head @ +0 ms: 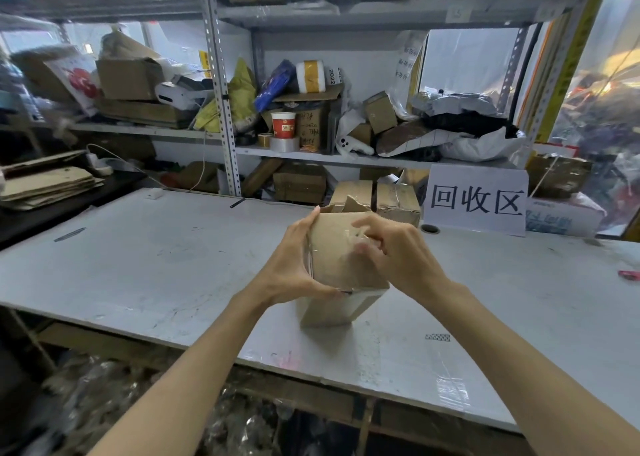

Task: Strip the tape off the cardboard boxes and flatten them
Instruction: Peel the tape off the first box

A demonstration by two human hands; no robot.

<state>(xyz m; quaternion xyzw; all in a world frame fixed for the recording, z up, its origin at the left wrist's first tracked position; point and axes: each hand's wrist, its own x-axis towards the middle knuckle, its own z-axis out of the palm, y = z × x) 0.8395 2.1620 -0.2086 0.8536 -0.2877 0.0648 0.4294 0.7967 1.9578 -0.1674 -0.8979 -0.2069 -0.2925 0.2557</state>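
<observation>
A small cardboard box [341, 265] stands tilted at the middle of the counter [138, 265]. My left hand [294, 265] clamps its left side, likely to steady it, while my right hand [394, 247] pinches clear tape [358, 239] on the upturned face.

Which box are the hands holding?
The small tilted box in front: the left hand grips it and the right hand pinches its tape. The two boxes behind it sit untouched.

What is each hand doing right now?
Left hand: grips the box.
Right hand: fingers pinch tape on the box.
</observation>
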